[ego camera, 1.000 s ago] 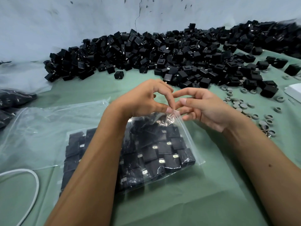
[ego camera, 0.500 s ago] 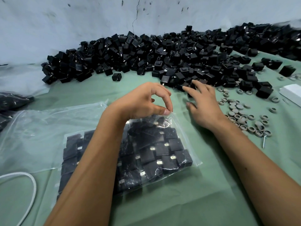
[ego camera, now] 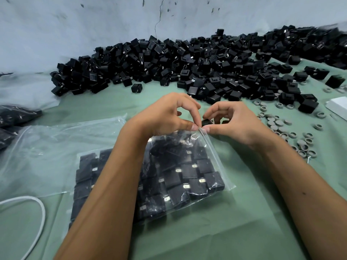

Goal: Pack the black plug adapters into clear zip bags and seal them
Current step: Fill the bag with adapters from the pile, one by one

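A clear zip bag (ego camera: 212, 152) lies on the green cloth, filled with rows of black plug adapters (ego camera: 187, 173). My left hand (ego camera: 167, 117) pinches the bag's upper corner at its mouth between thumb and forefinger. My right hand (ego camera: 231, 122) holds one black adapter (ego camera: 206, 122) in its fingertips right at that open corner, thumb touching the bag's edge. My left forearm hides the middle of the bag. A big heap of loose black adapters (ego camera: 187, 64) runs along the wall behind.
Grey rings and caps (ego camera: 281, 126) are scattered to the right of my right hand. Empty clear bags (ego camera: 56, 147) lie at the left, dark filled bags (ego camera: 15, 117) at the far left. A white cable (ego camera: 40, 209) loops at lower left. A white box (ego camera: 338, 106) sits at the right edge.
My right hand reached out to the heap, took one adapter and came back to the bag's mouth. My left hand kept pinching the bag's corner.
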Demonstrator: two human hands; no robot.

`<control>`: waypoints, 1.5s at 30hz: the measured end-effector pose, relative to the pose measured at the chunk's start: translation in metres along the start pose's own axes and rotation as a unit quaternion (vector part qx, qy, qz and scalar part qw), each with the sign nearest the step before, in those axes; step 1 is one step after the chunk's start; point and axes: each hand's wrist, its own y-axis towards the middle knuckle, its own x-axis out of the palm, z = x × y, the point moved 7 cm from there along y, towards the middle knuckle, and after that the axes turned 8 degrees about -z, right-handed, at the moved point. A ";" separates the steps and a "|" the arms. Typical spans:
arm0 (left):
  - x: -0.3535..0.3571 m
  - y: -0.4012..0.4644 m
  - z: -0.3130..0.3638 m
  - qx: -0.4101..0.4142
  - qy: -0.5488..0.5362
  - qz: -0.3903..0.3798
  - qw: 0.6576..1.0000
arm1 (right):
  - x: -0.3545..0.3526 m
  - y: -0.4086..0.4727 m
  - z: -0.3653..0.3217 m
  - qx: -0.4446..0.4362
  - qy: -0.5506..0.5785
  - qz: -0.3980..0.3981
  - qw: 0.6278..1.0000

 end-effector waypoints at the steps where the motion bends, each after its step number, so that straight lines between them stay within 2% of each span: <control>1: 0.000 0.000 0.000 0.000 0.000 0.000 1.000 | 0.004 0.000 0.000 0.002 0.034 -0.036 0.999; 4: -0.001 -0.001 0.001 0.000 0.002 0.002 1.000 | 0.015 -0.002 -0.002 -0.005 0.089 -0.113 0.990; 9: -0.002 -0.002 0.000 0.000 0.003 0.004 1.000 | 0.030 -0.002 -0.005 -0.014 0.144 -0.180 0.973; 14: -0.001 -0.001 0.000 -0.001 0.002 0.006 1.000 | 0.026 -0.002 -0.004 0.005 0.174 -0.152 0.973; 20: -0.002 -0.001 0.001 0.002 0.000 0.011 1.000 | 0.045 -0.002 -0.010 0.012 0.225 -0.193 0.955; 24: -0.003 -0.002 0.001 0.008 -0.002 0.008 1.000 | 0.036 -0.002 -0.012 0.013 0.284 -0.164 0.945; 31: -0.003 -0.001 0.002 0.014 -0.011 0.010 1.000 | 0.059 -0.007 -0.016 0.044 0.407 -0.236 0.881; 36: -0.001 -0.001 0.002 0.010 -0.014 0.004 1.000 | 0.042 -0.005 -0.007 0.071 0.379 -0.196 0.901; 41: -0.001 -0.002 -0.001 0.011 -0.025 0.004 1.000 | 0.063 -0.011 -0.019 0.052 0.419 -0.282 0.861; 43: -0.002 -0.002 -0.003 0.012 -0.026 0.004 1.000 | 0.059 -0.008 -0.016 0.059 0.412 -0.253 0.873; 45: -0.002 -0.001 -0.003 0.011 -0.023 0.001 1.000 | 0.048 -0.003 -0.006 0.080 0.390 -0.187 0.898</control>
